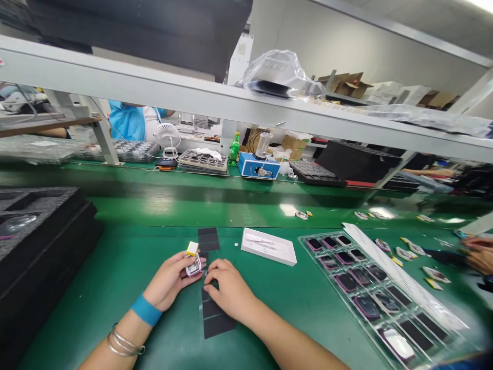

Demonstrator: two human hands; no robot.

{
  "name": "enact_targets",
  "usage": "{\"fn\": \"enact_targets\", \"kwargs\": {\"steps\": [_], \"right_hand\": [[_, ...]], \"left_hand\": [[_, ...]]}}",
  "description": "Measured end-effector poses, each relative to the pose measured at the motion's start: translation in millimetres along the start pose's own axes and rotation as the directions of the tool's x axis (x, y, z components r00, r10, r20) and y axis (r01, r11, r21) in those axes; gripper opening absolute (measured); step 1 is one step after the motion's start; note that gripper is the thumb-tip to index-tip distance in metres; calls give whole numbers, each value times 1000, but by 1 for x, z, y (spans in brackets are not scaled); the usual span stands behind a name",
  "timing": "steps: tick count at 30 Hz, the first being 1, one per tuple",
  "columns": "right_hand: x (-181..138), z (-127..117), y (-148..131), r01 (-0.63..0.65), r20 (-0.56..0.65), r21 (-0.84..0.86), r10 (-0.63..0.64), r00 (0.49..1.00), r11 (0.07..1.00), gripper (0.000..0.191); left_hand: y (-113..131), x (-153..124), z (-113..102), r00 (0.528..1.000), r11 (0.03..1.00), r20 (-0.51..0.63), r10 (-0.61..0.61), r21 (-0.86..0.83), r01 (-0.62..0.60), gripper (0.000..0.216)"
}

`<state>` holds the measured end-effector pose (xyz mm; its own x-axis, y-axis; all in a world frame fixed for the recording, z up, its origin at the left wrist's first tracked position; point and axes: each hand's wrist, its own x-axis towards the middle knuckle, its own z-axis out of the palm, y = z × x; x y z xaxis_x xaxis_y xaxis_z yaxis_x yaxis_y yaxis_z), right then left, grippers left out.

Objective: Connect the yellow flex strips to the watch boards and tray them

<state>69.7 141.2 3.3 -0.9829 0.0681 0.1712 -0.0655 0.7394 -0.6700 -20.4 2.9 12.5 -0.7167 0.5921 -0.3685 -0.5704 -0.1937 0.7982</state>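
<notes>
In my left hand (175, 277) is a small purple-rimmed device housing (193, 266), its inner parts showing. A yellow-edged battery (192, 248) sticks up from its top, by my thumb. Close beside the housing, my right hand (227, 288) has its thumb and forefinger bent together; whatever lies between them is too small to make out. Black adhesive sheets (219, 326) on a clear backing lie under the right hand, and another black sheet (208, 238) is farther back on the green table (162, 339).
Right of my hands stand a white box (269, 247) with tweezers and a clear tray (327, 277) of purple-rimmed housings. Black foam (46, 241) rises at left. More housings with batteries (404, 254) lie at right, near another person's hand (479, 257). A shelf beam (246, 105) crosses overhead.
</notes>
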Motion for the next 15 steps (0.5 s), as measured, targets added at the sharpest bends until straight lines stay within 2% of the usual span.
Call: {"fn": "enact_targets", "kwargs": {"steps": [3, 10, 12, 15], "right_hand": [[-3, 2, -3, -39, 36, -51, 41, 999, 998, 8], [0, 3, -3, -130, 13, -5, 130, 991, 992, 11], [0, 5, -2, -126, 1, 1, 126, 992, 992, 13], [-3, 7, -1, -56, -1, -52, 56, 998, 997, 12]], "left_hand": [[-3, 0, 2, 1000, 1000, 3, -13, 12, 13, 13], [-5, 1, 3, 1000, 999, 18, -23, 44, 22, 12], [-5, 2, 2, 999, 999, 30, -23, 50, 22, 13], [-5, 3, 2, 999, 999, 42, -27, 48, 24, 12]]}}
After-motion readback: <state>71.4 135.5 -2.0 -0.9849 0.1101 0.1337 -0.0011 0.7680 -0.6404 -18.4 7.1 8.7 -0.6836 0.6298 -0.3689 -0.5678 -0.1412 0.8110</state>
